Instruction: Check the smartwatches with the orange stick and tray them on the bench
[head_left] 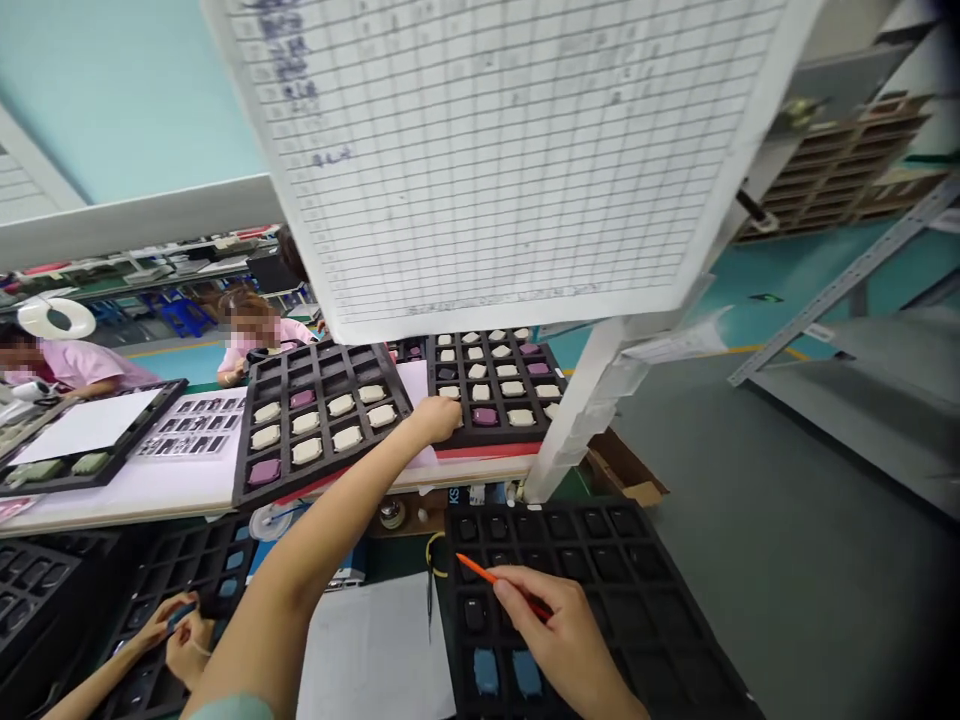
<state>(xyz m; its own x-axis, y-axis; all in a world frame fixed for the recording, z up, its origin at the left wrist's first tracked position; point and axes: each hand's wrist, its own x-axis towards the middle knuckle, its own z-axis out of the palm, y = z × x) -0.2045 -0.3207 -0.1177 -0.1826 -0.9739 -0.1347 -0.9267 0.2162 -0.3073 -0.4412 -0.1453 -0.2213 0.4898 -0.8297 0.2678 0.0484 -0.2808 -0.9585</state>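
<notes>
My right hand [559, 625] grips a slim orange pen [478, 570], its tip pointing up and left. It is over a black foam tray [660, 610] with dark cases and two blue cases [486, 672]. My left arm stretches across to the shelf, where my left hand [439, 419] is closed at the near left edge of another compartment tray [495, 434]. That tray holds several cream cases [520, 417] and a few purple cases [485, 416]. What my left fingers hold, if anything, is hidden.
A second tray [244, 470] of cream and purple cases stands left on the shelf. White paper [375, 650] and tweezers [430, 600] lie between my arms. A co-worker's hands [184, 635] handle a blue piece at lower left. A white post [581, 410] and gridded sheet [510, 200] block the upper view.
</notes>
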